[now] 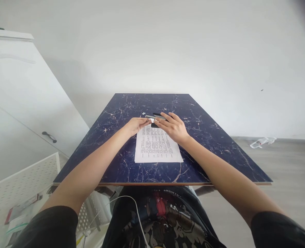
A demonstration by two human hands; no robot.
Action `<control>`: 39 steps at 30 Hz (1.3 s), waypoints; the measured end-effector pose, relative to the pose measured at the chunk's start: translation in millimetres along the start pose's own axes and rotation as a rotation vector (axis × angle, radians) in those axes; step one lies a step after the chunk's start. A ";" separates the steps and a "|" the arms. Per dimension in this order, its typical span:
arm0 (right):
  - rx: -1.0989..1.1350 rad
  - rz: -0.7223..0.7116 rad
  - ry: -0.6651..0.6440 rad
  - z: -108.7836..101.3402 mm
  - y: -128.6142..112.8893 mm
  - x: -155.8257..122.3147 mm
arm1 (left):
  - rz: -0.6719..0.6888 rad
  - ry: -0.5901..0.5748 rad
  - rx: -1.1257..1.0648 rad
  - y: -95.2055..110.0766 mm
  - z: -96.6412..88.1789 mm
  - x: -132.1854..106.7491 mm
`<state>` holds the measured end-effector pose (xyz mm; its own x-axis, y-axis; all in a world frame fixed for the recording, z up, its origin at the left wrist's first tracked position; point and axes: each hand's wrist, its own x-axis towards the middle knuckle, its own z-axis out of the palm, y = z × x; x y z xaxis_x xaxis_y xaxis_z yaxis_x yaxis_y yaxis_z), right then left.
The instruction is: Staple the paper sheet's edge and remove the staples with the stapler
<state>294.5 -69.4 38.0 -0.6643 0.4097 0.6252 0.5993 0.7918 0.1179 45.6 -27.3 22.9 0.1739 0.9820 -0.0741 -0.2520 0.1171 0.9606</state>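
Note:
A printed sheet of paper (156, 146) lies on the dark blue marbled table (206, 137). At its far edge my left hand (135, 124) pinches the top of the sheet, fingers closed on it. My right hand (173, 127) rests on the sheet's upper right corner, with its fingers closed round a slim black and silver tool (155, 117), perhaps a stapler, set at the paper's top edge. A small white scrap (143, 113) lies just beyond the hands.
A white cabinet (18, 103) with a dark handle stands to the left. A white perforated rack (25, 182) sits low at the left. A crumpled clear plastic bottle (262, 142) lies on the grey floor at the right. A white wall is behind the table.

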 end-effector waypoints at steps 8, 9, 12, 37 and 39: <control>0.604 0.688 0.082 6.8 8.6 -3.3 | 0.408 0.329 0.140 12.1 -6.9 -3.4; 0.697 0.675 0.016 8.1 6.7 -4.3 | 0.459 0.338 0.154 13.7 -6.0 -4.9; 0.852 0.553 -0.156 10.9 -6.6 -5.1 | 0.535 0.271 0.192 17.9 0.7 -11.9; 0.453 0.299 0.241 3.2 -7.8 3.9 | 0.489 -0.165 0.600 16.7 27.9 -35.3; 0.412 0.419 0.262 4.0 13.7 0.1 | 0.505 -0.091 0.585 16.6 23.2 -30.9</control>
<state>300.8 -56.7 36.6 -0.2483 0.6391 0.7279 0.5290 0.7190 -0.4508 58.2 -59.1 47.3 0.2551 0.8766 0.4081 0.2177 -0.4633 0.8590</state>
